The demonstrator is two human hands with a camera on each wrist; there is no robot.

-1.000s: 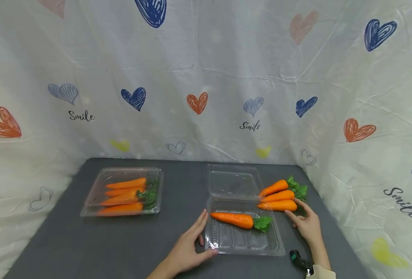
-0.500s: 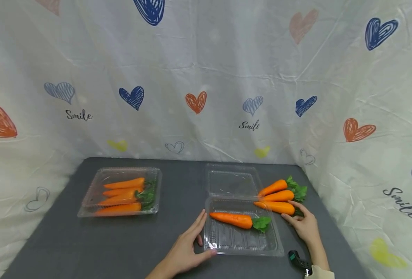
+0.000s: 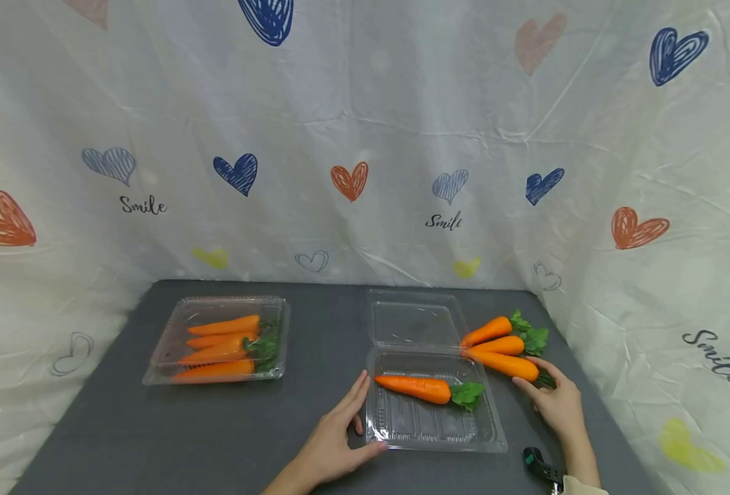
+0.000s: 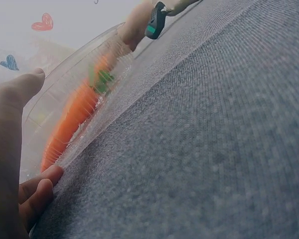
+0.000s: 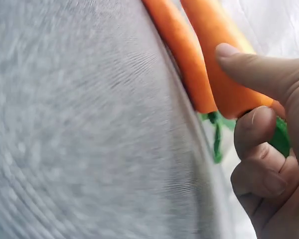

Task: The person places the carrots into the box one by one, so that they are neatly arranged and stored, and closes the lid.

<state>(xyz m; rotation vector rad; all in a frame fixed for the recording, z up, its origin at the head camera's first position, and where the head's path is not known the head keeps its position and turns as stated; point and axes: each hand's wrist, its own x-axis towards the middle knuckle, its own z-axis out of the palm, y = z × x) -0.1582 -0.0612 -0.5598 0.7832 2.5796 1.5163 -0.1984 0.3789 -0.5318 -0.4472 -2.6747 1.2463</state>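
Currently held carrot (image 3: 506, 364): pinched near its crown between the thumb and curled fingers of the right hand (image 3: 557, 404); whether it is lifted clear of the table (image 3: 247, 426) cannot be told.
Long axis of held carrot: aimed leftward from the right hand and slightly away from the person; the tip is pointed toward the far right corner of the clamshell base (image 3: 442, 445).
Nearer hand: the right; the held carrot is separated from the left hand (image 3: 334, 436) by the clamshell base.
Clamshell base: set between the two hands, its lid (image 3: 414, 320) laid open beyond them.
Left hand: spread, placed against the base's left edge; nothing is gripped.
Boxed carrot (image 3: 414, 389): laid inside the base, with its tip turned toward the left hand and its leafy end toward the right; bare floor is seen on the person's side of it.
Two loose carrots (image 3: 487, 331): grouped just beyond the held carrot, ahead and left of the right hand.
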